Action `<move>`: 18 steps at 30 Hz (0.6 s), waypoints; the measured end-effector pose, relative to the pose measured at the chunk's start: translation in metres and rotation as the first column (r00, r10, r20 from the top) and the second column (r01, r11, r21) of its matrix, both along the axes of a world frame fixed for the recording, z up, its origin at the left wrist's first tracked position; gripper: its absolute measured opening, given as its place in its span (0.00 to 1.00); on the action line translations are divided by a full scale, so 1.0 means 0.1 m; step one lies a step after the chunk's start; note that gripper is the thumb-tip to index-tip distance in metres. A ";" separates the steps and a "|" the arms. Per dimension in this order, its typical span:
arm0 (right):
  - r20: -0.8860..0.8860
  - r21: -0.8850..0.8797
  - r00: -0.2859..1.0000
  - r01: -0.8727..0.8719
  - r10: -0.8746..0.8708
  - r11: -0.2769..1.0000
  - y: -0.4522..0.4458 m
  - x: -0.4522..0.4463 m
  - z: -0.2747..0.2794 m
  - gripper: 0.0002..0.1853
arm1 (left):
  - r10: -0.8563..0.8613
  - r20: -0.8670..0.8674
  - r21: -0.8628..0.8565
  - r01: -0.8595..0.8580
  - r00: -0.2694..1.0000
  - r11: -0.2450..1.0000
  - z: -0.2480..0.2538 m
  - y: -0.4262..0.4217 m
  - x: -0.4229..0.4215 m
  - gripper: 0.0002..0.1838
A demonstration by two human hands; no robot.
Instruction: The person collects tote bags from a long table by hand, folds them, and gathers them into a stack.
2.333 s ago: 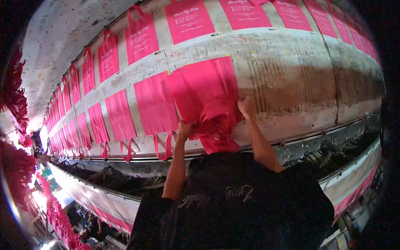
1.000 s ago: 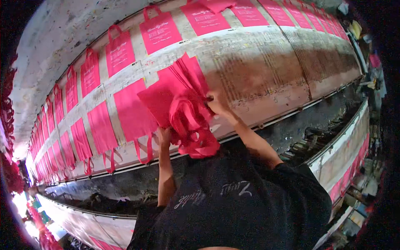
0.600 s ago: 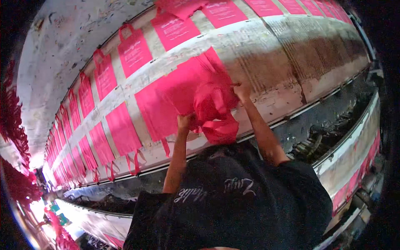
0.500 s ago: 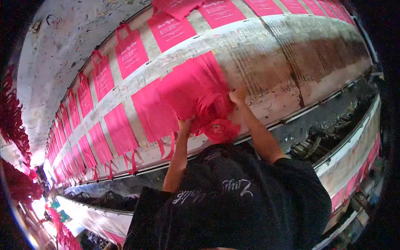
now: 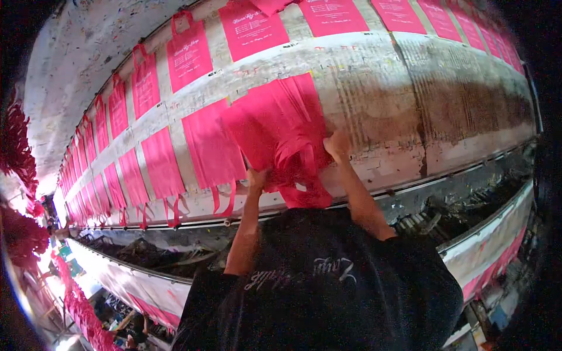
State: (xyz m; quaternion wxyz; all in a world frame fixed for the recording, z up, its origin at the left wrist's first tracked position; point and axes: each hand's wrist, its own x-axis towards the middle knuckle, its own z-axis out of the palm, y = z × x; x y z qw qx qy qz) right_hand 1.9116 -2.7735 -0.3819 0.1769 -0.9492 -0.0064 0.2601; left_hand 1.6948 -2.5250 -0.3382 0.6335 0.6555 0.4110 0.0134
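The stack (image 5: 266,120) of pink bags lies on the bench (image 5: 357,88), in front of the person's chest, its layers slightly fanned at the top and right. Its lower part is bunched into loose folds and straps that hang toward the black shirt (image 5: 328,281).

The left hand (image 5: 257,176) is closed on the lower left edge of the stack, its fingers partly hidden by the cloth. The right hand (image 5: 336,145) is curled narrow at the right edge, holding the stack there.

Just left of the stack, and partly under its edge, a single bag (image 5: 211,143) lies flat, its straps (image 5: 223,199) hanging toward the near side. More bags (image 5: 162,164) continue in a row to the left, with strips of bench between them. Along the far side runs a row of printed bags (image 5: 254,26) with white lettering; a loose pink cloth (image 5: 272,4) overlaps the top of one.

To the right of the stack, the bench has a broad brown stain (image 5: 456,117). Beyond the near edge is a dark trough (image 5: 433,225) full of clutter. At the far left hang pink bundles (image 5: 23,234), and another person (image 5: 137,330) is at the lower left.
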 end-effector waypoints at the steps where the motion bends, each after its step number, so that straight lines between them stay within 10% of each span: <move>1: 0.029 -0.021 0.999 -0.030 0.031 0.999 0.00 0.01 0.01 0.15 | 0.072 0.045 -0.172 -0.063 0.996 0.983 -0.12 0.01 -0.04 0.32; 5: 0.253 0.133 0.967 -0.041 0.007 0.990 0.13 -0.07 0.71 0.15 | -0.033 0.013 -0.040 0.034 0.999 0.999 -0.37 0.08 -0.08 0.31; 14: 0.114 0.059 0.989 0.085 -0.092 0.995 0.17 -0.11 0.47 0.19 | 0.041 0.156 -0.035 -0.036 0.987 0.999 0.07 -0.10 0.09 0.29; 17: -0.044 0.773 0.703 0.474 -0.709 0.422 0.34 -0.23 0.44 0.16 | 0.102 0.141 -0.087 -0.091 0.985 0.992 0.21 -0.13 0.11 0.28; 18: 0.426 0.600 0.781 0.134 -0.457 0.789 0.32 -0.20 0.31 0.16 | 0.104 0.151 -0.076 -0.093 0.983 0.993 0.25 -0.13 0.13 0.28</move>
